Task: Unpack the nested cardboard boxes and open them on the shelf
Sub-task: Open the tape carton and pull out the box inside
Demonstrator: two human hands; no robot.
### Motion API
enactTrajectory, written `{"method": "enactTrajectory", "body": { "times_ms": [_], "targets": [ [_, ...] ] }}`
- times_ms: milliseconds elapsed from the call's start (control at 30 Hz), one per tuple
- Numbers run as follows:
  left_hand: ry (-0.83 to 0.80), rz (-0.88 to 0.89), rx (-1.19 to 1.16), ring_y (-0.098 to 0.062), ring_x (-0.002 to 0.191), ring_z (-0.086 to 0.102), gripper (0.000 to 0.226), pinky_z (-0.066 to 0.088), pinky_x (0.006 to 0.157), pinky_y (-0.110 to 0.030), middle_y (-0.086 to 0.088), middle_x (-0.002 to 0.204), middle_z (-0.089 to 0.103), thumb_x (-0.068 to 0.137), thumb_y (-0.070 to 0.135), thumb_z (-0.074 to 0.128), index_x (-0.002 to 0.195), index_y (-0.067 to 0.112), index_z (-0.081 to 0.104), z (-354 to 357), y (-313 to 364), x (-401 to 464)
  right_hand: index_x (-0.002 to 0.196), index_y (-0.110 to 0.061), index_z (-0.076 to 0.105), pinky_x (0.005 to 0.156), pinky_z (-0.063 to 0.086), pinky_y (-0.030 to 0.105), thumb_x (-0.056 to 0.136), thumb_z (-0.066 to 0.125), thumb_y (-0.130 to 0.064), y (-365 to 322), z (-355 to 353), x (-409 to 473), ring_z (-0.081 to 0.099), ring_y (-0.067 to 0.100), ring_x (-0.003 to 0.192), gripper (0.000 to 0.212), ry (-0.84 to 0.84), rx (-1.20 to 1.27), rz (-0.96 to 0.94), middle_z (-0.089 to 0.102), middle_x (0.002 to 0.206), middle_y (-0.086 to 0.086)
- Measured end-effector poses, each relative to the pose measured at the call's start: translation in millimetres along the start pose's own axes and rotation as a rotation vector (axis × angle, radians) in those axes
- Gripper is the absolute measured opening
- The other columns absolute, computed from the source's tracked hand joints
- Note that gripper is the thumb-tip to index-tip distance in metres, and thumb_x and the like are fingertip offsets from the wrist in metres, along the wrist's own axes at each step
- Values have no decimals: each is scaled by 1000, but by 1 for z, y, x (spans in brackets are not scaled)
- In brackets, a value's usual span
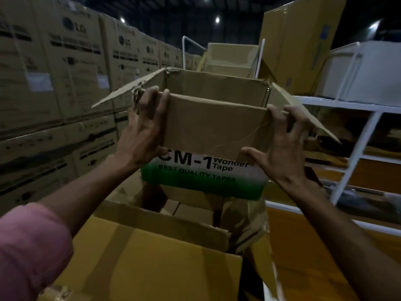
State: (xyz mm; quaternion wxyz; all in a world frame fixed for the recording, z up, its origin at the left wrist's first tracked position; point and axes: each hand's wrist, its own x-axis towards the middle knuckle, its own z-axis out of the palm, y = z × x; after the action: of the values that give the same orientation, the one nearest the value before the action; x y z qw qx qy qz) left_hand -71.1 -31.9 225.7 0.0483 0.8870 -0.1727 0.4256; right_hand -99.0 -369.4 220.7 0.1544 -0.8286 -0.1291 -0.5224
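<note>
A dim warehouse aisle: stacked LG cartons [71, 68] wall off the nine o'clock side, and a white metal shelf [355, 135] runs along three o'clock with ceiling lights far overhead. At centre a tape box [208, 135], printed "CM-1 Wonder Tape, Best Quality Tapes" on a green band, is held in the air with its top flaps open; nothing shows inside it from here. Directly under it, at six o'clock, stands a large open carton [152, 246], and smaller brown boxes [184, 210] lie down in its opening. The left hand [143, 129] grips the tape box's near left corner, fingers curled over the rim. The right hand [282, 146] is spread against the near right corner, fingertips hooked on the rim and thumb on the front face. A pink sleeve [28, 250] covers the left arm at eight o'clock. More open cartons [230, 57] crowd twelve o'clock behind the held box.
</note>
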Motion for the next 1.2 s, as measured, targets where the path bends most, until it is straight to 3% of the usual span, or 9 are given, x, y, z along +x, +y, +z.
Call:
{"method": "enactTrajectory", "body": {
  "times_ms": [200,300,433,567,733,833,933,1067,1200],
  "targets": [
    [-88,-30,-9,-58,134,28,144,58,72,-64,-12,165,-3,57,28,98,163,25,0,26,-54,-39,145,-26,35,81,58,46,60,94,-43,-44,50,-26,32,40,138,105,-75,6,46,20,145,15],
    [-147,-15,-22,-59,133,28,144,56,79,-67,-14,164,-3,57,32,98,163,24,1,44,-74,-55,145,-29,34,74,62,48,61,94,-42,-56,68,-43,36,40,135,104,-124,-23,82,19,146,14],
    [-223,16,-2,-60,135,29,143,53,87,-69,-21,163,4,58,42,97,163,20,2,66,-92,-75,143,-29,35,81,60,55,61,96,-38,-65,86,-66,42,42,128,103,-191,-39,114,20,144,15],
    [-320,-8,-15,-61,131,34,147,49,91,-71,-23,162,7,55,45,97,163,18,1,86,-98,-92,142,-32,34,84,59,53,63,95,-36,-75,96,-83,43,45,126,100,-262,-52,163,20,145,14],
    [-476,-42,-6,-57,118,44,152,55,80,-65,-21,161,9,51,56,95,163,19,-2,93,-106,-109,140,-31,38,85,52,46,56,98,-37,-85,109,-97,32,37,128,103,-285,-25,192,21,141,7],
    [-538,-42,37,-53,115,48,150,57,79,-61,-18,161,8,53,52,95,162,20,-4,86,-114,-113,142,-32,35,85,50,45,60,95,-43,-94,115,-102,28,31,128,102,-415,-21,297,18,143,6],
    [-612,-21,81,-51,121,47,148,56,84,-63,-13,162,6,55,54,91,160,28,-11,83,-120,-119,140,-40,22,93,53,53,66,90,-50,-98,116,-116,37,38,127,101,-627,33,361,11,143,0],
    [-832,-44,104,-55,140,24,155,40,105,-69,-3,163,-17,57,54,92,149,37,-32,93,-118,-117,148,-43,18,103,48,57,71,79,-66,-93,114,-132,39,38,132,100,-811,66,418,7,147,-5],
    [-1055,-112,73,-59,147,-7,158,15,117,-73,6,162,-35,63,43,93,143,41,-42,100,-116,-111,153,-35,26,103,49,52,86,62,-67,-89,111,-132,41,37,133,83,-850,91,457,8,152,-6]
  ]
}}
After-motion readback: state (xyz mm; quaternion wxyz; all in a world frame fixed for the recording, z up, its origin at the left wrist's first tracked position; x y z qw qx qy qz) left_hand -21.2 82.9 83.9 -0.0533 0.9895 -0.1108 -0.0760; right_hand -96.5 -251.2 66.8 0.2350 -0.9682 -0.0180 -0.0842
